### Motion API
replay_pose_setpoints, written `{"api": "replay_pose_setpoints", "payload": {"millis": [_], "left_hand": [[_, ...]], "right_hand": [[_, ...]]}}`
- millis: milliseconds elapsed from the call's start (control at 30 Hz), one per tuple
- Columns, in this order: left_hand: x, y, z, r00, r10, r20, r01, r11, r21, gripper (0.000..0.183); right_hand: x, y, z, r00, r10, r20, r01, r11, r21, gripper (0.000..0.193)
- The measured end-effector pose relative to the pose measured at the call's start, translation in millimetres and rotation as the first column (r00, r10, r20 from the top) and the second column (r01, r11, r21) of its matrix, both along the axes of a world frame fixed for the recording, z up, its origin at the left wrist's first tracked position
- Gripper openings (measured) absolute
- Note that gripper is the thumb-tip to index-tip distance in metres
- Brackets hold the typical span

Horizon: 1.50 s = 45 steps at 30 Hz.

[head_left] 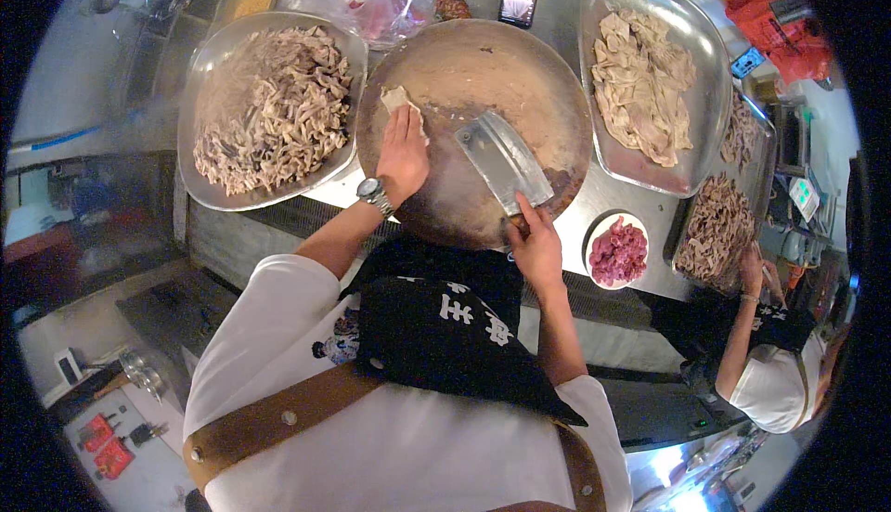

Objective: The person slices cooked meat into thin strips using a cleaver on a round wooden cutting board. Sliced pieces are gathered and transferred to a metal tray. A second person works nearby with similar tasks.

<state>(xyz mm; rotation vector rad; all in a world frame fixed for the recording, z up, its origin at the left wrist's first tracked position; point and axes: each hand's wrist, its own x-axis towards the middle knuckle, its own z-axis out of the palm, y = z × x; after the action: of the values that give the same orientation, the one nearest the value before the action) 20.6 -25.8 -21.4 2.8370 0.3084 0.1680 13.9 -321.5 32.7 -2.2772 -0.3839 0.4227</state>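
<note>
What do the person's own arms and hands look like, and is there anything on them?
The left hand and right hand wear no gloves, so the fingers are bare. The left wrist has a silver-looking wristwatch with a dark face; the right wrist has none. Both arms have short white sleeves, leaving the forearms bare.

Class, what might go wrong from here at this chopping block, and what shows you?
The cleaver in the right grip shares the round chopping block with the left grip, its fingers on a pale piece; a careless swing might cut them. The white bowl of red meat stands near the right forearm, which could knock it.
</note>
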Motion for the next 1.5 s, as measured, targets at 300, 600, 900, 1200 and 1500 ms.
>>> {"api": "replay_pose_setpoints", "payload": {"millis": [300, 600, 900, 1200, 1500], "left_hand": [[13.5, 9.3, -13.6, 0.983, 0.013, 0.185, -0.005, 0.999, -0.043, 0.052], [-0.1, 21.0, -5.5, 0.977, -0.081, 0.197, 0.098, 0.992, -0.081, 0.043], [8.3, 39.2, -4.4, 0.976, -0.182, 0.118, 0.199, 0.969, -0.144, 0.044], [-9.2, 42.4, 33.3, 0.931, -0.329, -0.158, 0.333, 0.943, 0.001, 0.064], [18.6, 43.8, 4.1, 0.937, -0.254, -0.239, 0.33, 0.867, 0.375, 0.054]], "right_hand": [[4.3, 2.9, 10.8, 0.999, -0.034, 0.022, 0.036, 0.995, -0.096, 0.061], [6.2, 3.2, 25.9, 0.99, -0.114, -0.085, 0.091, 0.967, -0.239, 0.068], [-1.4, 8.6, 26.9, 0.989, -0.14, -0.046, 0.129, 0.973, -0.191, 0.066], [-7.1, 6.2, 29.7, 0.985, -0.158, -0.072, 0.14, 0.969, -0.205, 0.063], [-22.7, 5.4, 25.1, 0.977, -0.201, -0.077, 0.185, 0.967, -0.175, 0.062]]}}
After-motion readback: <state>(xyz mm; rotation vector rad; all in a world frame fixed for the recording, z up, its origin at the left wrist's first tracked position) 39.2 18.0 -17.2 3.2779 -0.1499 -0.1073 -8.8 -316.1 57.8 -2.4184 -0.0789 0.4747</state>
